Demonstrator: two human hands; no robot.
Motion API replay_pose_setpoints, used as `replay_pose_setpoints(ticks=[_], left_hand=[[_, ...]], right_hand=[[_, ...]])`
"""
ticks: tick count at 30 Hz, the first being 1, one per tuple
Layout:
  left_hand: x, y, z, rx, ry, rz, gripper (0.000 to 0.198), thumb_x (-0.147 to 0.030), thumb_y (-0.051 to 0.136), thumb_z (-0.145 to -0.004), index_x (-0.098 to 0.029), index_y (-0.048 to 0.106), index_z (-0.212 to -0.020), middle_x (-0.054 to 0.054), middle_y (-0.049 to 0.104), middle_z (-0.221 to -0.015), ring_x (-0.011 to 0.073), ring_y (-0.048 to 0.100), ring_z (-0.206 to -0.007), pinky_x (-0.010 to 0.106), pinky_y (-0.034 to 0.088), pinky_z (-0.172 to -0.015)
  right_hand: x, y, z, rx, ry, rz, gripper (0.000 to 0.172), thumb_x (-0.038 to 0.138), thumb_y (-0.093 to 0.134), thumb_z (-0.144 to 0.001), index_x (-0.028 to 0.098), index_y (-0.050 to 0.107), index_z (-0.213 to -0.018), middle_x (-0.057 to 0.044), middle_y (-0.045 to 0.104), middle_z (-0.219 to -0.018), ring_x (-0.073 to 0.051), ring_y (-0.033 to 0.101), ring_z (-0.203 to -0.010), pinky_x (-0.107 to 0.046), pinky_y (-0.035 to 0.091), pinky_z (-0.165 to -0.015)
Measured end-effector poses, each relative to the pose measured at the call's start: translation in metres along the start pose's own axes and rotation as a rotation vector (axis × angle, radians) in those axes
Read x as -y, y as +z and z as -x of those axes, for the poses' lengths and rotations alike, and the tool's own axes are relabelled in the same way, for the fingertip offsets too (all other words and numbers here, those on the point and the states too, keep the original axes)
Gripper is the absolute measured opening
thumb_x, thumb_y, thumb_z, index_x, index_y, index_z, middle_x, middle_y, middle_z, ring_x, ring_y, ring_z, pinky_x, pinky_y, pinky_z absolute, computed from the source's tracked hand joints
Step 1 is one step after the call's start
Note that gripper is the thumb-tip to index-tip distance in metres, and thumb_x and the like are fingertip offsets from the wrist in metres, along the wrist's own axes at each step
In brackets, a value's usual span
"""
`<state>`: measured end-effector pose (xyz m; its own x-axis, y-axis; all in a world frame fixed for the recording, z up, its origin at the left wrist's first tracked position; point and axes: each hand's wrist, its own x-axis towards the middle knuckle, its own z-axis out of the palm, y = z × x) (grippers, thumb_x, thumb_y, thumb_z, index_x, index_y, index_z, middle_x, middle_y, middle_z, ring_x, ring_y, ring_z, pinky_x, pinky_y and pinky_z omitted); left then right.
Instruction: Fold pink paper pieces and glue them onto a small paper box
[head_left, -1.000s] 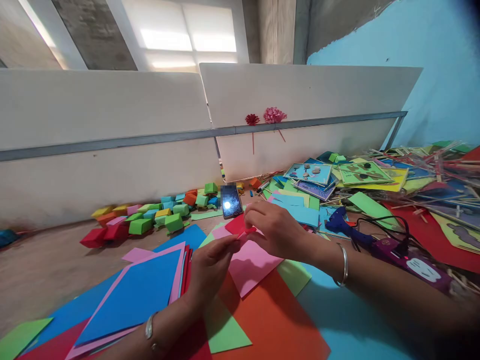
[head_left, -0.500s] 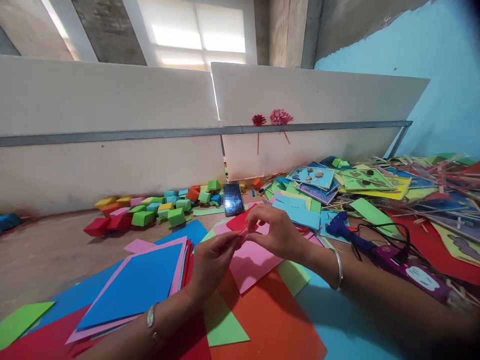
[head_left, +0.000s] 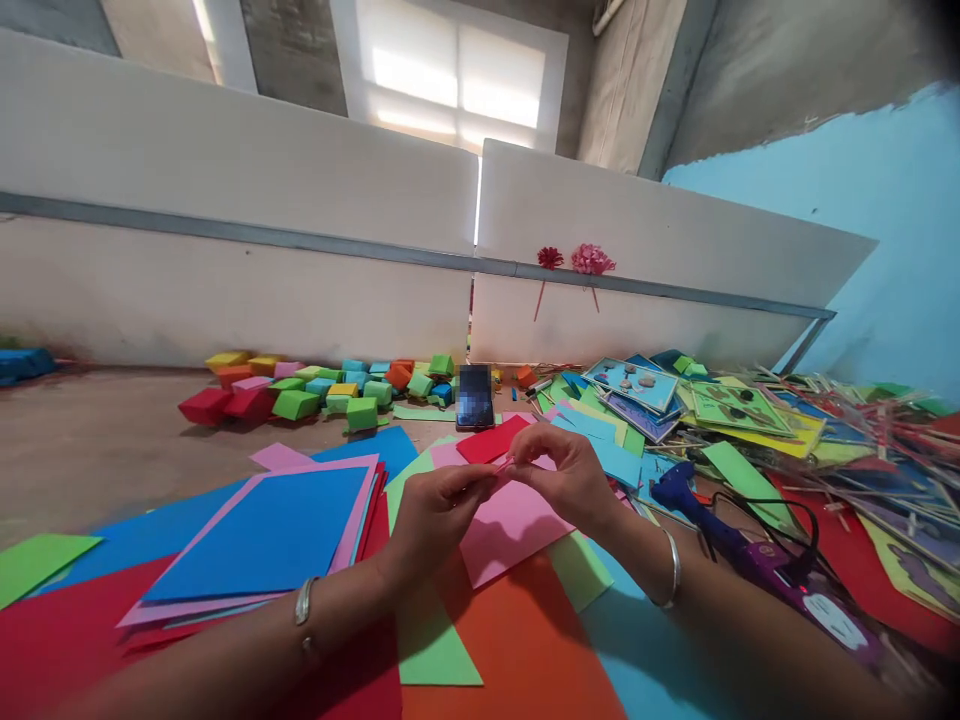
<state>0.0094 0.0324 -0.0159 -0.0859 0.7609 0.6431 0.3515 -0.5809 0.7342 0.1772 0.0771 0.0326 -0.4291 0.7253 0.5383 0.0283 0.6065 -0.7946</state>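
Both hands meet over a pink sheet [head_left: 510,535], fingertips pinched together on a small thin pink strip [head_left: 505,465]. My left hand [head_left: 439,520] grips its near end between thumb and fingers. My right hand [head_left: 574,480] pinches the other end, its index finger curled over. Most of the strip is hidden by the fingertips. Just beyond them lies a red rectangular piece [head_left: 489,440]. Beneath the hands, an orange sheet [head_left: 525,645] and a light green sheet [head_left: 431,640] overlap. To the left rests a stack of sheets topped by a blue sheet [head_left: 262,535].
Colourful blocks [head_left: 296,404] and a phone [head_left: 474,400] stand along the back. At right are a blue glue gun [head_left: 686,495], its black cable and a purple power strip [head_left: 817,600]. Finished cards [head_left: 634,383] and scraps pile behind. A pink flower [head_left: 592,259] hangs on the white board.
The head view has tilted, so the board and blocks appear shifted. My hands stay together on the pink strip, with only slight finger movement.
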Motion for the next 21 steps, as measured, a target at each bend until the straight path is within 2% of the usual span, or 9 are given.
replay_pose_setpoints(ticks=[6, 16, 21], left_hand=[[0.0026, -0.0012, 0.0, -0.006, 0.017, -0.022, 0.015, -0.026, 0.066, -0.08, -0.023, 0.079, -0.086, 0.002, 0.078, -0.072, 0.0139, 0.069, -0.056, 0.021, 0.055, -0.053], [0.0055, -0.0026, -0.0002, 0.039, 0.03, -0.065, 0.015, -0.027, 0.065, -0.081, -0.024, 0.078, -0.088, 0.003, 0.079, -0.079, 0.0179, 0.074, -0.066, 0.024, 0.058, -0.058], [0.0049, -0.003, 0.0006, 0.038, 0.025, -0.089, 0.017, -0.026, 0.064, -0.08, -0.023, 0.078, -0.087, 0.004, 0.079, -0.078, 0.0163, 0.071, -0.062, 0.023, 0.055, -0.055]], right_hand=[[0.0003, 0.0004, 0.0001, -0.013, 0.012, 0.093, 0.01, 0.02, 0.074, -0.072, 0.019, 0.064, -0.071, 0.001, 0.064, -0.073, -0.013, 0.058, -0.07, -0.031, 0.046, -0.071], [-0.0002, -0.0005, 0.0006, 0.026, -0.01, 0.115, 0.012, 0.018, 0.068, -0.075, 0.018, 0.06, -0.067, 0.0, 0.063, -0.069, -0.013, 0.057, -0.068, -0.028, 0.047, -0.065], [0.0017, -0.0027, -0.0009, 0.064, -0.03, 0.23, 0.011, 0.017, 0.071, -0.075, 0.018, 0.065, -0.084, 0.0, 0.067, -0.079, -0.012, 0.059, -0.072, -0.027, 0.048, -0.069]])
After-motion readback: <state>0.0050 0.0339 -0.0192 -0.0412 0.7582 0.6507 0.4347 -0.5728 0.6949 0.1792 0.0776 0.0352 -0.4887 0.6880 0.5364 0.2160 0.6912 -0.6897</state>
